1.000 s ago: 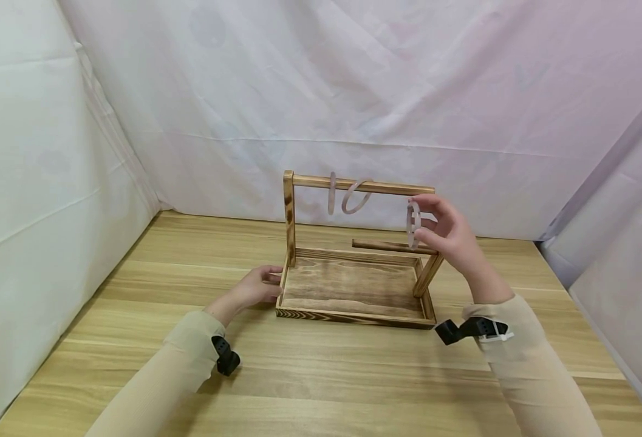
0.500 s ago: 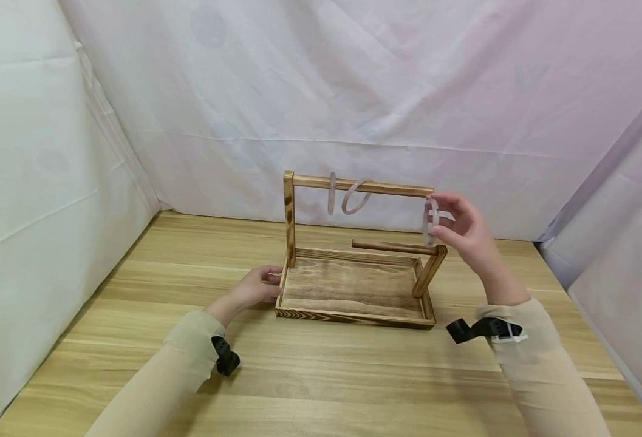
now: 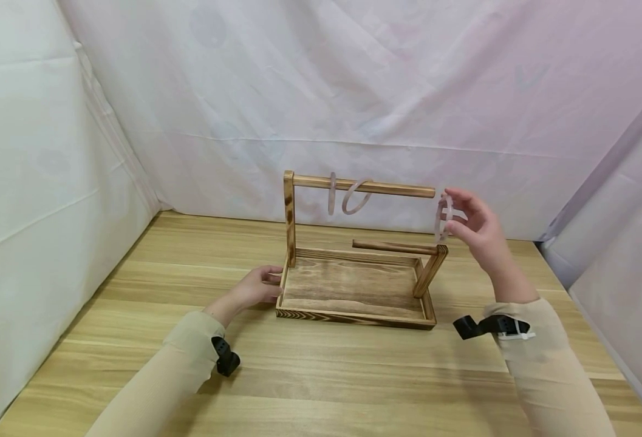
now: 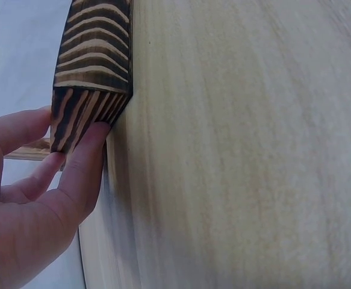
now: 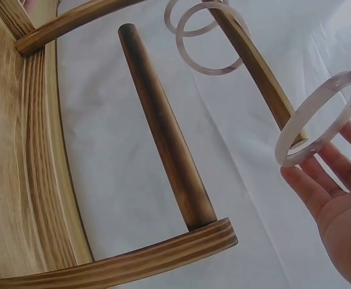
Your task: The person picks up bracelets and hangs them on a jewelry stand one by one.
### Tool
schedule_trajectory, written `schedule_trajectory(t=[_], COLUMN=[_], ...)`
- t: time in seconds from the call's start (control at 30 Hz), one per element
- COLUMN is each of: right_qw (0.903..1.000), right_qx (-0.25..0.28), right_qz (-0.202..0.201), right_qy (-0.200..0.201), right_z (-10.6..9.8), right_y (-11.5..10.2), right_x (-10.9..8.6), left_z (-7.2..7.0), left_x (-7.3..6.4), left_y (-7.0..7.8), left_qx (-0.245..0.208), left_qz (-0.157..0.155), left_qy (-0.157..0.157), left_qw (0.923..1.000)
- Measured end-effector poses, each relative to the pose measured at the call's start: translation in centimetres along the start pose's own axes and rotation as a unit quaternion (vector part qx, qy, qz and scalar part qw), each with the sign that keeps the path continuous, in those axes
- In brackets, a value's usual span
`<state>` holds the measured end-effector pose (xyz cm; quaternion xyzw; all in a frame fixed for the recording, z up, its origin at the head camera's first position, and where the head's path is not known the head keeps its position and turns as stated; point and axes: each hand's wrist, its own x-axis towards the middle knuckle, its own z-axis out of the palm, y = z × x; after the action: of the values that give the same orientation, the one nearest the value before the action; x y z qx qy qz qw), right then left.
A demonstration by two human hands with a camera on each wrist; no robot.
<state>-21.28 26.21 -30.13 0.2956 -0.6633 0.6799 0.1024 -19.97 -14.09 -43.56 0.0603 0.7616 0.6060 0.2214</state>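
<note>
My right hand (image 3: 481, 230) pinches a pale pinkish bangle (image 5: 307, 117) between thumb and fingertips, standing on edge. In the head view it is just right of the free end of the upper rod (image 3: 392, 189) of a wooden bangle stand. Two similar bangles hang on that rod: one upright bangle (image 3: 331, 200) and one slanted bangle (image 3: 347, 205). At the stand's left end, my left hand (image 3: 252, 286) holds the short side of the tray base (image 3: 353, 317); the left wrist view shows its fingers (image 4: 88, 150) around the dark-grained corner.
A shorter lower rod (image 3: 392, 247) points left from the right post (image 3: 429, 273), below the upper rod. The tall left post (image 3: 290, 218) carries the upper rod. A wood-grain table (image 3: 321, 376) lies beneath; a white cloth (image 3: 321, 91) hangs behind and at the sides.
My right hand has moved right with the bangle, from in front of the upper rod's right part to just beyond its free end. The left hand and hanging bangles have stayed put.
</note>
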Motion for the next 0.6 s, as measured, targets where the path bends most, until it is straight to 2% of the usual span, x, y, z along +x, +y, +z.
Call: schedule_trajectory(t=[0.13, 0.3, 0.4, 0.53, 0.6], right_qw=[0.9998, 0.9998, 0.9994, 0.9952, 0.9940], right_qx=[-0.006, -0.006, 0.024, 0.094, 0.105], right_qz=[0.017, 0.015, 0.013, 0.010, 0.009], right_qy=[0.004, 0.015, 0.021, 0.026, 0.031], right_z=[-0.3, -0.5, -0.5, -0.5, -0.5], right_y=[-0.1, -0.1, 0.1, 0.5, 0.6], right_x=[0.2, 0.7, 0.9, 1.1, 1.1], left_z=[0.3, 0.5, 0.5, 0.4, 0.4], left_x=[-0.2, -0.3, -0.2, 0.0, 0.1], left_y=[0.6, 1.0, 0.9, 0.7, 0.6], left_qx=[0.002, 0.002, 0.001, 0.003, 0.005], left_qz=[-0.025, -0.033, -0.036, -0.035, -0.035], left_qy=[0.014, 0.019, 0.023, 0.025, 0.024], left_qw=[0.9996, 0.9993, 0.9991, 0.9991, 0.9991])
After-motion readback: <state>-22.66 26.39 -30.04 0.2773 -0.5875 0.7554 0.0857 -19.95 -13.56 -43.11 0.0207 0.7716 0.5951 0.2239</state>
